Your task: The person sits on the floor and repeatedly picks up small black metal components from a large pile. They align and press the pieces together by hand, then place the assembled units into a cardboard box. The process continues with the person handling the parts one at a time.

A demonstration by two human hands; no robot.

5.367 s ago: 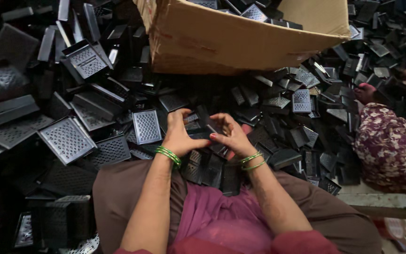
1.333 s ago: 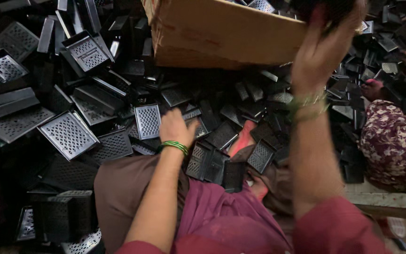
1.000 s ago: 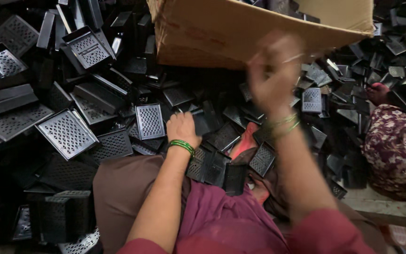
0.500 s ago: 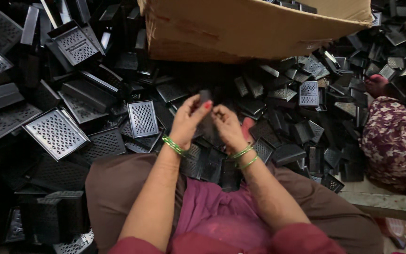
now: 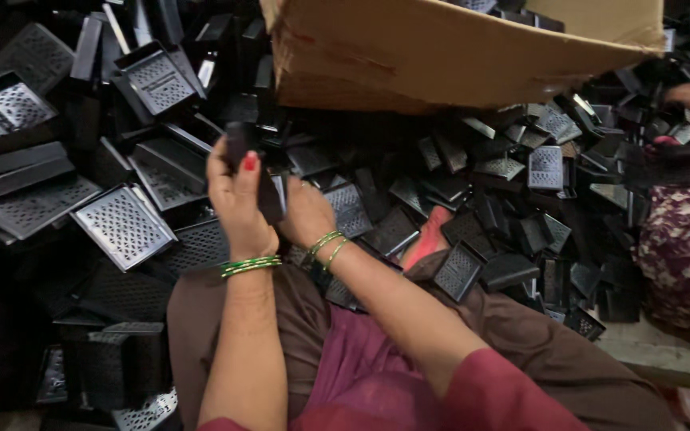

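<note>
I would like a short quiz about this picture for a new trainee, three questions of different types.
1. True or false: the left hand and the right hand hold the same black plastic part.
2. What hangs over the heap of black grater parts? A) a cardboard box B) a metal bucket C) a wooden crate
3. Fill in: both wrists wear green ____.

Key: 1 true; 2 A; 3 bangles.

The floor is buried under a heap of black perforated plastic trays [image 5: 124,226], large ones to the left, small ones [image 5: 545,168] to the right. A tilted cardboard box [image 5: 457,52] rests on the heap at the far side.
</note>
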